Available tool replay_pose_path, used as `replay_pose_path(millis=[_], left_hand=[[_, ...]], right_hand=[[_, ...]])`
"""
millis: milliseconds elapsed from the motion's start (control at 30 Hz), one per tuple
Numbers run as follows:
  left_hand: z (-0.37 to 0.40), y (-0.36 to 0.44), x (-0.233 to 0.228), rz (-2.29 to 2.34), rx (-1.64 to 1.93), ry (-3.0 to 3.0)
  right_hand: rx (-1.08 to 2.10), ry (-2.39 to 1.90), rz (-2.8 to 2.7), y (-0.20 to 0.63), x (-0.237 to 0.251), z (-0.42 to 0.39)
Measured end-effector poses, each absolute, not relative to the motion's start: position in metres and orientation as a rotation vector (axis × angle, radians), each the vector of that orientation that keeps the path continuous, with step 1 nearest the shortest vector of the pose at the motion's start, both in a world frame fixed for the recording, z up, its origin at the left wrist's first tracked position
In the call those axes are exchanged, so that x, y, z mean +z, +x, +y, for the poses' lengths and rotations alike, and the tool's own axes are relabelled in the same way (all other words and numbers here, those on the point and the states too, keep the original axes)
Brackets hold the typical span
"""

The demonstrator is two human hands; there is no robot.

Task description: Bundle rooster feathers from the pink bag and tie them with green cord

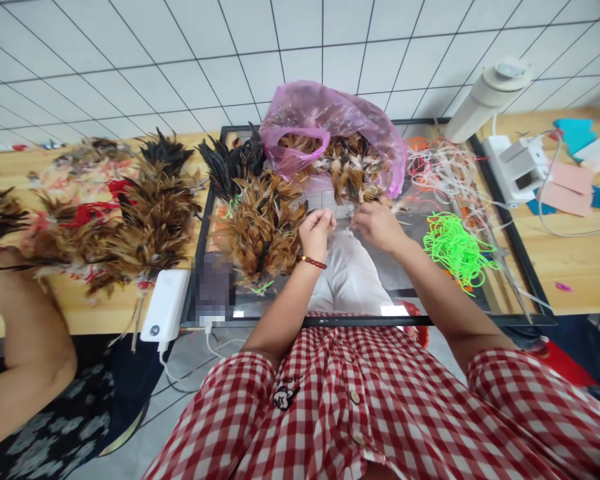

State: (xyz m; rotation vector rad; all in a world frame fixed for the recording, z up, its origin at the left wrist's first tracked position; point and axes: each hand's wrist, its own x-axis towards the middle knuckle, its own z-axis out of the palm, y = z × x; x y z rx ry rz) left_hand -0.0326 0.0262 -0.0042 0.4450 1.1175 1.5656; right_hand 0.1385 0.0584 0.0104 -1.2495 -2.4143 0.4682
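Over the glass tabletop (365, 293), my left hand (319, 230) is closed in a pinch, and what it holds, if anything, is too small to make out. A beaded bracelet (314, 263) circles that wrist. My right hand (379, 225) is a short gap away, fingers curled together at the near edge of the loose feathers; its pinch hides any content. Left of my left hand lies a pile of brown feather bunches (263, 230), with black feathers (235, 160) behind. Beyond both hands, an open pink plastic bag (340, 107) holds more brown and pale feathers (357, 170).
On my right are bright green cords (455, 247), white strings (443, 170), a white bottle (487, 100) and a power strip (507, 170). To my left stand a white power bank (165, 305) and further feathers (155, 220); another person's arm (27, 327) reaches in there. A tiled wall (300, 67) closes the back.
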Motion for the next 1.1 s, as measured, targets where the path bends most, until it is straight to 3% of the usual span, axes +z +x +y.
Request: replay_pose_path(millis=[200,500,767,833,967,1100], left_hand=[[0.024,-0.025,-0.010,1.056,1.507,0.481],[0.024,-0.022,-0.024,0.965,1.455,0.509],[0.023,-0.025,-0.025,0.836,1.411,0.635],[0.022,-0.026,-0.022,0.828,1.447,0.619],[0.023,-0.027,-0.012,0.832,1.498,0.475],[0.026,-0.029,-0.009,0.836,1.563,0.381]], right_hand=[[1.280,-1.144,-1.560,0.128,0.011,0.055],[1.465,-1.231,-1.262,0.108,0.027,0.038],[1.825,-1.318,-1.181,0.117,0.029,0.044],[1.714,-1.384,-1.314,0.126,0.026,0.045],[1.083,-1.570,-1.559,0.152,0.017,0.045],[0.916,-1.668,-1.772,0.154,0.018,0.035]])
